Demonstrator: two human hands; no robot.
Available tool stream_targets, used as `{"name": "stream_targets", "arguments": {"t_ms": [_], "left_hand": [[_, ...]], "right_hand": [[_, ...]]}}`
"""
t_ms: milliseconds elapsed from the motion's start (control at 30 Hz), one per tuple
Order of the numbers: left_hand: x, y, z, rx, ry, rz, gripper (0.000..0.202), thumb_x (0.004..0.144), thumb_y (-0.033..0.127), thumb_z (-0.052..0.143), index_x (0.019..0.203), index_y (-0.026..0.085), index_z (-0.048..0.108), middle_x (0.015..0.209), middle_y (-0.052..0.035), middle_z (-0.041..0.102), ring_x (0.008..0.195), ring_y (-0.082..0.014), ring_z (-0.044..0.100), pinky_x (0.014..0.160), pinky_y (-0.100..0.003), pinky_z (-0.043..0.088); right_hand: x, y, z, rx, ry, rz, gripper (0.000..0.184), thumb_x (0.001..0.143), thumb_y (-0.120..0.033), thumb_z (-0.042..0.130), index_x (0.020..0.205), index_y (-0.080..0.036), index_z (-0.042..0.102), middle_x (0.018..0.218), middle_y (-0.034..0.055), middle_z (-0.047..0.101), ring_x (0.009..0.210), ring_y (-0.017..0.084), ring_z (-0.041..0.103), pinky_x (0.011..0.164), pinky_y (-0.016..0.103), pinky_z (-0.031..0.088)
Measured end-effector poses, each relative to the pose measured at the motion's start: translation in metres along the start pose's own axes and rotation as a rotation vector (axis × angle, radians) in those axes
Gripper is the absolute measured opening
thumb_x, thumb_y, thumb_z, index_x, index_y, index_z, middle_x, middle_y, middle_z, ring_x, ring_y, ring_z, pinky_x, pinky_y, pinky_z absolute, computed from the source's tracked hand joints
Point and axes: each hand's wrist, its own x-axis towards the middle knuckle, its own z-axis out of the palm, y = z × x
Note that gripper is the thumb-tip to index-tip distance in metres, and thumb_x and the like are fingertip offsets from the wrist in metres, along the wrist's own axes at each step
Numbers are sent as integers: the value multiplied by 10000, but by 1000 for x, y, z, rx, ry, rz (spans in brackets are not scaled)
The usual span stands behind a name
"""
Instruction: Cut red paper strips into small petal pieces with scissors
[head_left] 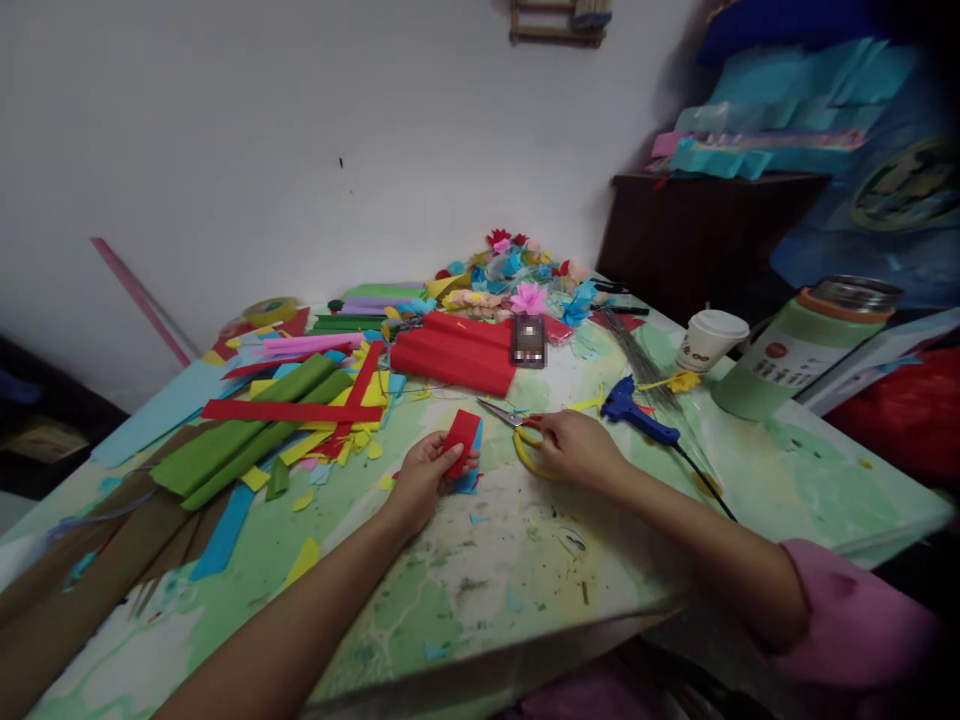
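Left grip (431, 468): I pinch red paper (464, 436) over blue paper (466, 485).
Right grip (581, 450): I grasp scissors (516, 420), tips near the red paper.
Glue gun (637, 415): lies near my right grip.

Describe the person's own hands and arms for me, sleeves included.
The left hand and right hand are ungloved, with no watch visible. A pink sleeve ends near the right elbow; any left sleeve is out of view.

The red rectangular paper piece (463, 438) looks matt; the yellow-handled scissors (517, 420) have shiny metal blades (498, 411) and plastic loops (520, 453). The blue pistol-shaped glue gun (622, 402) is smooth plastic.
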Motion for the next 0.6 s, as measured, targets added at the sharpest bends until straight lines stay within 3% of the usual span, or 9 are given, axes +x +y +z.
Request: {"name": "stream_targets", "arguments": {"t_ms": [167, 367, 500, 600], "left_hand": [[0, -1, 0, -8, 3, 32, 290, 672, 220, 756, 874, 129, 568, 715, -46, 708, 553, -81, 629, 568, -173, 518], [9, 5, -12, 21, 53, 119, 300, 658, 290, 761, 807, 131, 555, 661, -41, 683, 501, -100, 596, 474, -190, 477], [24, 23, -35, -53, 193, 309, 284, 637, 255, 762, 789, 140, 552, 664, 1, 663, 506, -55, 559, 498, -146, 446], [31, 32, -43, -97, 263, 363, 264, 634, 237, 750, 741, 152, 525, 618, 32, 624, 503, -37, 534, 488, -118, 406]], "right_hand": [[-5, -2, 9, -248, -45, -8, 374, 778, -253, 504, 1124, -123, 564, 1026, 156, 633, 926, 255, 568, 730, 314, 371], [5, 4, 3, -251, -162, 2, 384, 760, -281, 570, 1102, -125, 489, 938, 140, 657, 822, 243, 620, 605, 283, 350], [18, 17, -18, -162, -130, 52, 461, 739, -329, 611, 1122, -123, 459, 859, 121, 652, 729, 225, 599, 556, 268, 319], [24, 19, -24, 144, -93, 45, 603, 678, -217, 613, 1231, -111, 397, 777, 58, 611, 668, 185, 551, 551, 257, 325]]}}
